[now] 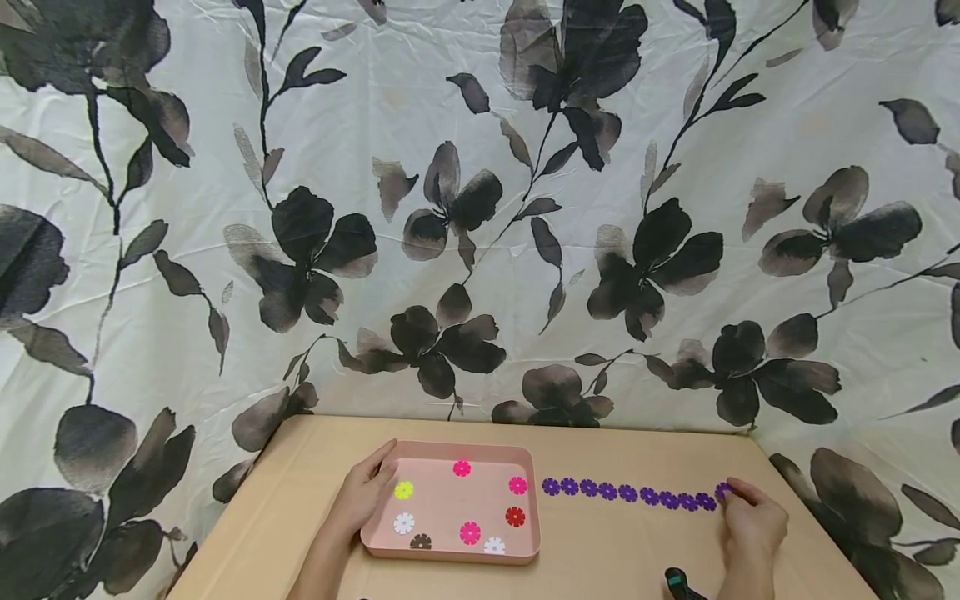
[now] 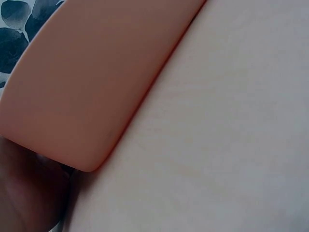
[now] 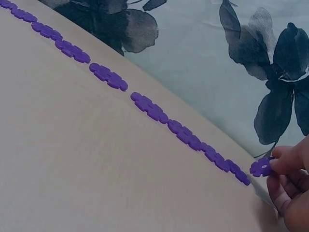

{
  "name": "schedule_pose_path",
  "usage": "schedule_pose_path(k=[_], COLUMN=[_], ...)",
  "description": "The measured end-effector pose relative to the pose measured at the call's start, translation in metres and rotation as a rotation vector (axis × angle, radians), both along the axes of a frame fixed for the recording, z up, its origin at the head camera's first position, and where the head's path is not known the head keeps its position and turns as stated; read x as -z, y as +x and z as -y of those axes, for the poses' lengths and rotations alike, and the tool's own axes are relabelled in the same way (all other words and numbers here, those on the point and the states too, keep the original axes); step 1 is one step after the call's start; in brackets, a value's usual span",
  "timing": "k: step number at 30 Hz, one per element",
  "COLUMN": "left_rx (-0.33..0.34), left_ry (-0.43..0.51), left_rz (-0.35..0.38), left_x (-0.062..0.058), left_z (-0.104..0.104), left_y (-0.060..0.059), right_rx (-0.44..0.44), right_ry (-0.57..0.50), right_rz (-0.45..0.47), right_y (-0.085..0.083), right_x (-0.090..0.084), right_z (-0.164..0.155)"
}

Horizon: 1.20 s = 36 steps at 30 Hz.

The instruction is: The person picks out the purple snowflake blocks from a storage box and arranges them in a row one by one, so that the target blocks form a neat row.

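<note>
In the head view, my left hand (image 1: 362, 492) grips the left side of a pink tray (image 1: 450, 553) near its far corner. The left wrist view shows the tray's outer wall (image 2: 91, 92) up close, with part of that hand below its corner. My right hand (image 1: 756, 523) pinches a purple flower-shaped disc (image 3: 260, 167) between thumb and fingertips, at the right end of a row of similar purple discs (image 1: 627, 493). The pinched disc is held tilted, just beyond the row's last piece. The row runs rightward from beside the tray.
Loose flower-shaped discs lie spread in the tray: yellow (image 1: 403, 490), white (image 1: 404, 523), brown (image 1: 421, 541), red (image 1: 515, 517) and pink (image 1: 470, 532). A dark object (image 1: 678, 583) shows by the right wrist. Behind the tan table (image 1: 615, 558) hangs a floral cloth (image 1: 480, 275).
</note>
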<state>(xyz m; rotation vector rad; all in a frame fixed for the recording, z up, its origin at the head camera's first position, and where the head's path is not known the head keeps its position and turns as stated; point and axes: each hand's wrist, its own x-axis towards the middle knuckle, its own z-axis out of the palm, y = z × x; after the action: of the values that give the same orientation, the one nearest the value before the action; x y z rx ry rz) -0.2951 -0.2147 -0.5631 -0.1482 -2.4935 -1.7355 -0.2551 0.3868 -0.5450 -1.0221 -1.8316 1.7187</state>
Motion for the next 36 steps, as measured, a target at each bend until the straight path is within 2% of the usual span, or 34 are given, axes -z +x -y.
schedule_pose_path(k=[12,17,23,28,33,36], left_rx=[-0.008,-0.013,-0.015,-0.018,-0.018,-0.02], left_ry=[-0.002,-0.002,-0.003,-0.004,-0.01,-0.011], left_rz=[-0.012,-0.01,-0.002,-0.003,0.004,0.006], left_x=[0.001,0.0,-0.001,-0.001,-0.001,-0.002], left_z=[-0.002,-0.003,-0.004,-0.004,-0.005,-0.005], left_y=[-0.002,-0.002,-0.002,-0.002,-0.003,-0.003], right_rx=[0.004,0.013,0.054,0.007,-0.074,-0.132], right_ry=[0.044,0.105,0.138,0.153,0.274,0.318], right_rz=[0.003,0.004,-0.1,-0.172,-0.167,-0.197], right_y=[-0.004,-0.006,-0.007,-0.012,-0.022,-0.029], right_x=[-0.001,-0.006,-0.022,-0.029,-0.034,-0.042], right_z=[0.001,0.001,0.006,0.018,0.039,0.057])
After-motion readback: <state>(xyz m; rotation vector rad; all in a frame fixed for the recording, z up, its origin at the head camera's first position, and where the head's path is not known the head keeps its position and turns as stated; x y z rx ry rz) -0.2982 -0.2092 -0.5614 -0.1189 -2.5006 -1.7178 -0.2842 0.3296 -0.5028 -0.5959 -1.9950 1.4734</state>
